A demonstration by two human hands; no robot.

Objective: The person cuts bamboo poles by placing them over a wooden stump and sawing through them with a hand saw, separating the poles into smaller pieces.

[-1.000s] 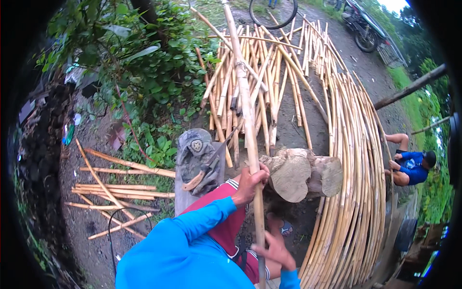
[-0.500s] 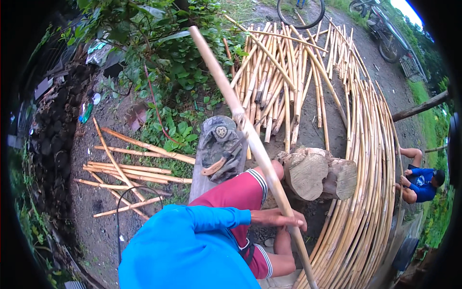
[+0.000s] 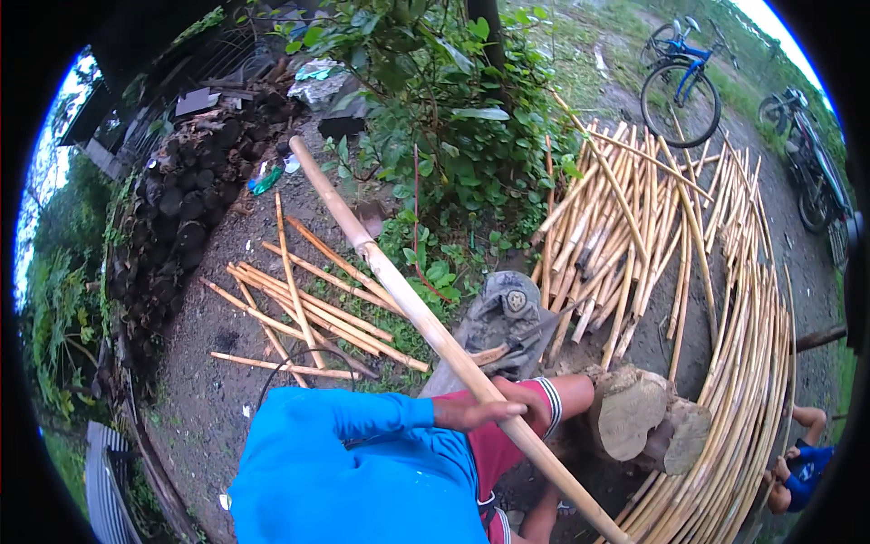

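My left hand, in a bright blue sleeve, is closed around a long pale bamboo pole. The pole slants across the view from upper left to the lower edge, passing over my lap. My right hand does not show. Beyond my red shorts, a knife with a wooden handle lies on a grey-green cap, which rests on a weathered board. By my knee stand cut log sections.
Thin bamboo poles lie loose at left; larger heaps and a long row spread at right. A leafy bush, stacked dark logs, a blue bicycle, a motorcycle and a seated person surround me.
The view has turned, so the scene sits lower and farther right. The pole's far end has swung left, from right of the cap to over the loose poles. My left hand keeps its grip.
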